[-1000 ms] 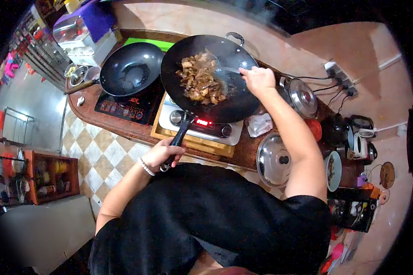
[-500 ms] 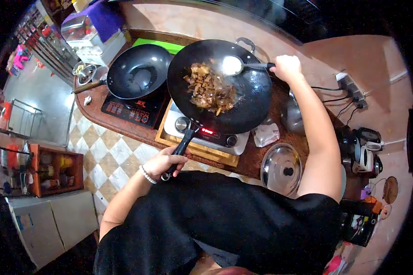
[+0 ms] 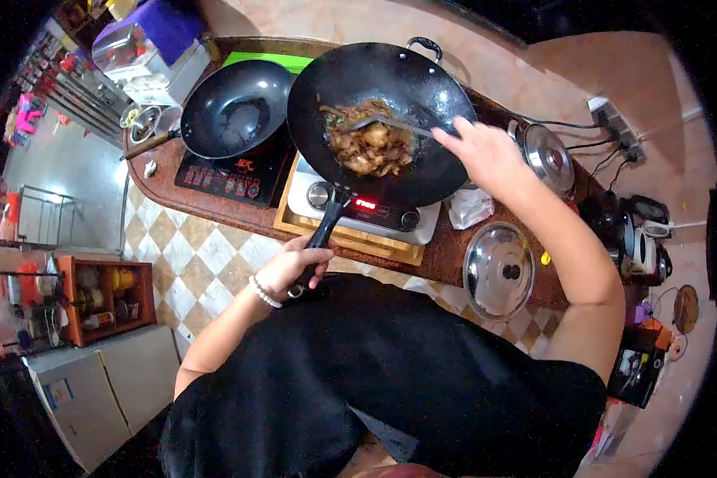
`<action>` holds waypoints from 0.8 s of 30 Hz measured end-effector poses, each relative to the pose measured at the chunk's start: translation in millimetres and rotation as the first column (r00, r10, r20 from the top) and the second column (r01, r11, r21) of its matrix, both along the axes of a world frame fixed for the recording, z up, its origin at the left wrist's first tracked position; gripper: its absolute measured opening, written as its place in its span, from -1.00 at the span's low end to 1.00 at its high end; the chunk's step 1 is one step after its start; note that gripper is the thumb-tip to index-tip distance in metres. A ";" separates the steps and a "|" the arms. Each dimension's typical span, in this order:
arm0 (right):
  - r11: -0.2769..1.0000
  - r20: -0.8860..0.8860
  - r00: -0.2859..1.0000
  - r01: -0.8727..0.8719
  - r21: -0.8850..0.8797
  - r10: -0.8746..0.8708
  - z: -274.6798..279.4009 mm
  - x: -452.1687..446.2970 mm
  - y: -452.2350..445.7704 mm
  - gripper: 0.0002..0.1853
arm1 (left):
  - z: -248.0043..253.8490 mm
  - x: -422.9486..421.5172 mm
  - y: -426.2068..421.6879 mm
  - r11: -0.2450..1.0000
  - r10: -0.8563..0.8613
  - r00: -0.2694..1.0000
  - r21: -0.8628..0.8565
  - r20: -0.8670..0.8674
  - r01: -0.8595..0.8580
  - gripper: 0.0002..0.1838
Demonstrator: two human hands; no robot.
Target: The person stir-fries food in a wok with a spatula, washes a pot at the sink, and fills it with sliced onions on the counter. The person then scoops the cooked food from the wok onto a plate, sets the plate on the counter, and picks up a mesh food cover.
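Note:
A large black wok [image 3: 442,163] stands on a silver-edged cooker [image 3: 425,227] with a lit red display. My left hand [image 3: 299,264], with a beaded bracelet at the wrist, is wrapped round the wok's black handle [image 3: 327,223]. Brown cooked food in pieces [image 3: 374,153] lies in the middle of the wok. My right hand [image 3: 484,153] is closed on a spatula [image 3: 413,127] over the wok's right side. The spatula's blade reaches into the far part of the food and is partly hidden there.
To the left, a second wok [image 3: 235,111] sits on a black induction hob [image 3: 223,182]. A glass lid [image 3: 498,275] lies at the counter's front edge, near a crumpled white packet [image 3: 470,209]. A lidded pot [image 3: 548,159] stands right, below wall sockets [image 3: 617,127].
My right hand has moved left and nearer, bringing the spatula from the wok's far right side into the food. The food is more heaped. My left hand keeps its hold.

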State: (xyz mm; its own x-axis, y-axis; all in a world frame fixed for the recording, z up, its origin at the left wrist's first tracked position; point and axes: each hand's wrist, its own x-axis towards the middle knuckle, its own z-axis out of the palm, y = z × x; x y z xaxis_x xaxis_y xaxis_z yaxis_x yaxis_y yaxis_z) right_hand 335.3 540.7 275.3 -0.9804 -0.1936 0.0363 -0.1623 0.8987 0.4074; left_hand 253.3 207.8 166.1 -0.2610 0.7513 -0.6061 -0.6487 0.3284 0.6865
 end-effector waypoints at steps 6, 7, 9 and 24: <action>0.949 0.059 0.949 0.313 -0.034 -0.310 23.8 82.3 -33.4 -0.43 | 0.6 -1.1 1.7 0.998 -0.022 0.998 0.053 0.058 0.019 -0.74; 0.934 0.054 0.933 0.358 -0.017 -0.357 29.2 90.4 -38.3 -0.44 | 0.2 -1.6 1.7 0.998 -0.022 0.997 0.067 0.070 0.017 -0.75; 0.918 0.027 0.918 0.397 -0.025 -0.396 50.0 98.0 -56.7 -0.47 | -0.7 -1.9 2.0 0.997 -0.050 0.996 0.067 0.069 0.045 -0.76; 0.796 -0.011 0.804 0.591 0.129 -0.595 4.6 -2.5 -46.9 -0.69 | -9.3 -1.8 -0.3 0.983 -0.151 0.988 0.099 -0.019 0.152 -0.74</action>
State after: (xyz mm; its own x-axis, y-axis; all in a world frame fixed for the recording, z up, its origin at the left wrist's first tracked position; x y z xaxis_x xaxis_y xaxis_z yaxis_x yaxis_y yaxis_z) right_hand 332.9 493.8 279.9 -0.9048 0.4252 0.0215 0.3729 0.7672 0.5218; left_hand 251.6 207.5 156.8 -0.1461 0.8393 -0.5236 -0.5888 0.3516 0.7278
